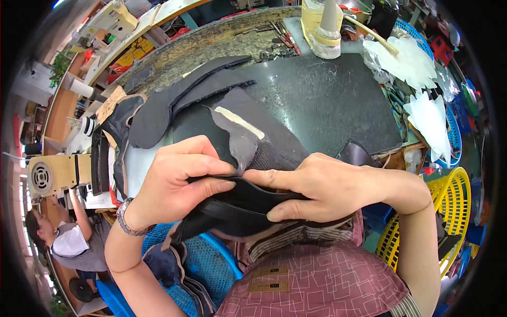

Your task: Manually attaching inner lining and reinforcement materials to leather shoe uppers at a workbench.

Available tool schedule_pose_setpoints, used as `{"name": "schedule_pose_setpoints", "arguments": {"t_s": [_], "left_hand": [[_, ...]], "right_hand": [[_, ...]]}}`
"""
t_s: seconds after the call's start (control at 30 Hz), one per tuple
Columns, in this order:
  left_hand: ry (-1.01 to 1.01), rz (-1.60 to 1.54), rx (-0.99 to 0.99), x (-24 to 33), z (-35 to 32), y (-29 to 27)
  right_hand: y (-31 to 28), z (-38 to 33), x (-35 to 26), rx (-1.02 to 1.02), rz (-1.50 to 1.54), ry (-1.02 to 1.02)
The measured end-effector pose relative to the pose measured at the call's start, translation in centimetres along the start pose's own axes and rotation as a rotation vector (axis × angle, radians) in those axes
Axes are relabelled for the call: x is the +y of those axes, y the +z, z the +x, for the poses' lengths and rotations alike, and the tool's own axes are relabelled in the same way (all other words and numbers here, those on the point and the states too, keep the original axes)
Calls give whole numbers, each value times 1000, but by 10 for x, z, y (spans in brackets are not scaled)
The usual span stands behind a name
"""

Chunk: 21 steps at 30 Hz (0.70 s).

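Note:
A black leather piece with a stitched seam, which looks like a shoe upper, is held in front of me over my lap. My left hand, with a metal watch on its wrist, pinches the upper edge between thumb and fingers. My right hand grips the same edge close by, index finger along the top and thumb on the near face. Behind the edge extends a grey lining with a cream strip on it, reaching onto the dark table mat. The leather's underside is mostly hidden.
Dark grey cut pieces lie stacked at the left of the mat. A glue-crusted container with a cone stands at the back, a brush beside it. A blue basket and a yellow basket flank me. A co-worker sits left.

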<state>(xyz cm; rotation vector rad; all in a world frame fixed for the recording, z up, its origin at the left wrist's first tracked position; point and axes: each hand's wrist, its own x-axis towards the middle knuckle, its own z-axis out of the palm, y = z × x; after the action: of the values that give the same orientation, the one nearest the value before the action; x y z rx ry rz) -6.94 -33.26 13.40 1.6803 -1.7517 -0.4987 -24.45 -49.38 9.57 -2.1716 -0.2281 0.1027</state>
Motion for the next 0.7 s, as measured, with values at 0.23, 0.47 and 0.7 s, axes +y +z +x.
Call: {"name": "schedule_pose_setpoints", "arguments": {"t_s": [0.23, 0.47, 0.7], "left_hand": [[217, 351, -38, 21, -1, -5], [81, 229, -60, 9, -7, -3], [65, 248, -5, 18, 8, -11]], "right_hand": [[13, 20, 21, 227, -196, -182], [5, 35, 28, 61, 127, -121], [-3, 17, -29, 88, -570, -64]]}}
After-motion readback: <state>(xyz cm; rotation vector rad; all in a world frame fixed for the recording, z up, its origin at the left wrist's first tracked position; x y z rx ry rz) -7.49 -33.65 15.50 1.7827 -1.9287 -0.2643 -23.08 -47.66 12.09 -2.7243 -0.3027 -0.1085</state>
